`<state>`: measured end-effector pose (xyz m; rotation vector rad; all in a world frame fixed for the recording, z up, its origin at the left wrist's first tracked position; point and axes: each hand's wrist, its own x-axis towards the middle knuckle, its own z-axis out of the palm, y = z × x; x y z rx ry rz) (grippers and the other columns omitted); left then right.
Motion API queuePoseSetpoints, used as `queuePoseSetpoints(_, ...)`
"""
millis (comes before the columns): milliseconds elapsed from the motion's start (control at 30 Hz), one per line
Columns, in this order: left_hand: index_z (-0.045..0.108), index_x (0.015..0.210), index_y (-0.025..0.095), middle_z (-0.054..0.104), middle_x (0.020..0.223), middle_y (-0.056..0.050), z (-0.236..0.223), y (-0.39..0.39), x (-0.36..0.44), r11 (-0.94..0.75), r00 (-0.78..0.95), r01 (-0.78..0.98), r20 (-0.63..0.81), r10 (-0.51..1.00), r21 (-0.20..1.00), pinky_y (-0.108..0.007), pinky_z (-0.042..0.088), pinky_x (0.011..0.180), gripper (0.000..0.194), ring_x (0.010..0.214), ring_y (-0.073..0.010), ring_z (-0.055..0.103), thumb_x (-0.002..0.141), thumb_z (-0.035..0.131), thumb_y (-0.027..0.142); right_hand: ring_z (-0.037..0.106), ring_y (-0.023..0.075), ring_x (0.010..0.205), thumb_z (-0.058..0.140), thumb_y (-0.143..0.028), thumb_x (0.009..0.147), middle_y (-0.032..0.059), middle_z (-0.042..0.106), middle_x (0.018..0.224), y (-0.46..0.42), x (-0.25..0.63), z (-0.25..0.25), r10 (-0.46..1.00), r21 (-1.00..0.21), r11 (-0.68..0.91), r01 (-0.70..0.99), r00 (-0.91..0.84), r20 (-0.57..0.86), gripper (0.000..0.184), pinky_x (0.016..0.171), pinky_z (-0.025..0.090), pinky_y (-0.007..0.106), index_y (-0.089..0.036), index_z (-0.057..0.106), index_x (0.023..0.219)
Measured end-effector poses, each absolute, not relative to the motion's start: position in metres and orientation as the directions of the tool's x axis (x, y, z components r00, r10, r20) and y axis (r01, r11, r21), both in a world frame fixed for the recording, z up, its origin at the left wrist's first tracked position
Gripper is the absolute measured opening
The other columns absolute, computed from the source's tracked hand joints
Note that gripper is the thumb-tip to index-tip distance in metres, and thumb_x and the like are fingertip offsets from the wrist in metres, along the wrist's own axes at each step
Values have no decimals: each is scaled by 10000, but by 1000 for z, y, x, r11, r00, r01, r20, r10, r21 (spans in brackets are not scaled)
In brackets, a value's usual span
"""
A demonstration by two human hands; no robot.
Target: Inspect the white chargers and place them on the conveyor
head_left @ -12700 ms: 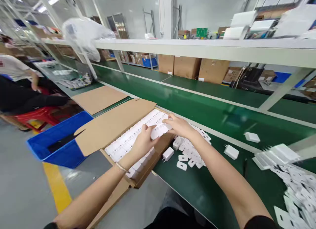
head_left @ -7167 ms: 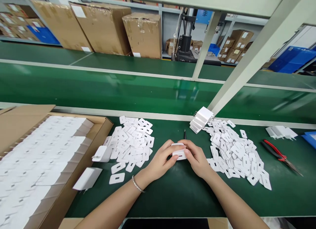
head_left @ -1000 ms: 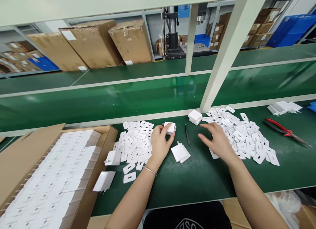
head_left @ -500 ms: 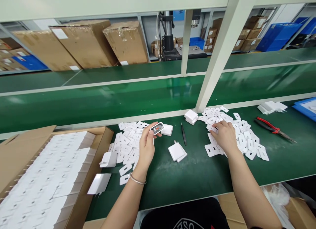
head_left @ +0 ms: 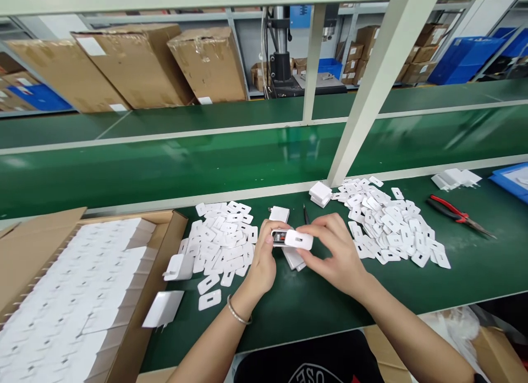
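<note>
My left hand (head_left: 264, 256) is closed around a white charger housing (head_left: 279, 237), whose open end shows small parts inside. Between the thumb and fingers of my right hand (head_left: 333, 250) is a white end cover (head_left: 299, 240) with a small dark slot. The cover lies partly across the housing's open end, leaving its left side uncovered. Below them, white chargers (head_left: 293, 258) on the bench are partly hidden by my hands. A pile of similar covers (head_left: 391, 223) is to the right of my right hand, and another pile of covers (head_left: 225, 237) spreads left of my left hand.
At left stands a cardboard box (head_left: 165, 262) with rows of white chargers. Two chargers (head_left: 164, 308) lie beside it. Black tweezers (head_left: 306, 214) lie behind my hands, red-handled pliers (head_left: 460, 215) at right. A white post (head_left: 367, 91) rises from the bench's back edge.
My right hand has come left from the right pile with a cover and put it against the housing. My left hand has moved right and slightly down with the housing.
</note>
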<state>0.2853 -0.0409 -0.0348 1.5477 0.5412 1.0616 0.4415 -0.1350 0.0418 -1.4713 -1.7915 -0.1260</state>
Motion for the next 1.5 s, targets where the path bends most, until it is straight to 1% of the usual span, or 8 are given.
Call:
queuePoseSetpoints(200,566,1182,265,528,1111,-52,-32,-47,284,-361,513,-146,382,768,921,-371,473,959,409,1054,-222,545,1129,242,510,584,230,906,663,-299,1028,56,622,971,-125,431,36,779,-311,324,893,-65,624,201,806,452,411,-235,714,1212)
queuePoseSetpoints(367,547,1239,266,497,1125,-62,-33,-49,282,-447,487,-145,457,744,883,-374,492,919,385,1022,-220,546,1126,270,507,623,246,1009,724,-481,965,73,596,1116,-118,436,33,896,-656,248,713,88,435,458,866,530,413,-264,625,1355)
queuePoseSetpoints(433,544,1273,269,491,1150,-71,-34,-50,282,-515,458,-144,518,722,845,-387,496,936,388,1069,-230,543,1125,275,505,629,243,988,683,-531,979,71,620,1089,-115,439,29,935,-757,198,622,112,337,458,861,532,406,-246,615,1333)
queuePoseSetpoints(667,612,1288,275,491,1082,-51,-29,-45,282,-699,445,-84,654,611,710,-351,502,855,270,1009,-208,540,1104,460,401,617,228,1002,614,-609,1014,50,651,1068,-115,449,13,961,-903,213,374,86,262,449,912,502,381,-270,660,1305)
queuePoseSetpoints(967,665,1284,319,493,1033,-35,-33,-49,285,-658,421,-138,645,637,740,-323,493,788,250,956,-200,530,1070,557,391,648,228,1024,597,-621,1016,59,696,1155,-117,455,12,985,-945,156,286,30,171,491,913,515,378,-257,617,1345)
queuePoseSetpoints(1200,485,1569,355,542,1273,-99,-36,-43,283,-549,616,-168,522,589,818,-431,498,1014,494,1184,-261,560,1120,334,496,617,217,925,634,-603,996,63,679,1069,-118,456,13,954,-879,210,428,107,280,443,838,521,359,-232,640,1237)
queuePoseSetpoints(1367,664,1375,328,621,1147,-69,-38,-41,285,-546,554,-196,551,623,815,-358,515,880,362,1020,-224,616,1113,432,418,627,203,909,616,-599,1010,61,693,1052,-119,452,13,953,-884,223,412,99,286,430,837,535,348,-219,647,1209)
queuePoseSetpoints(1500,694,1309,295,624,1069,-63,-38,-42,284,-551,505,-208,572,647,808,-333,508,819,356,943,-207,603,1109,440,445,657,226,975,660,-628,970,90,714,1157,-120,448,11,954,-870,231,436,76,291,539,899,550,390,-214,615,1312)
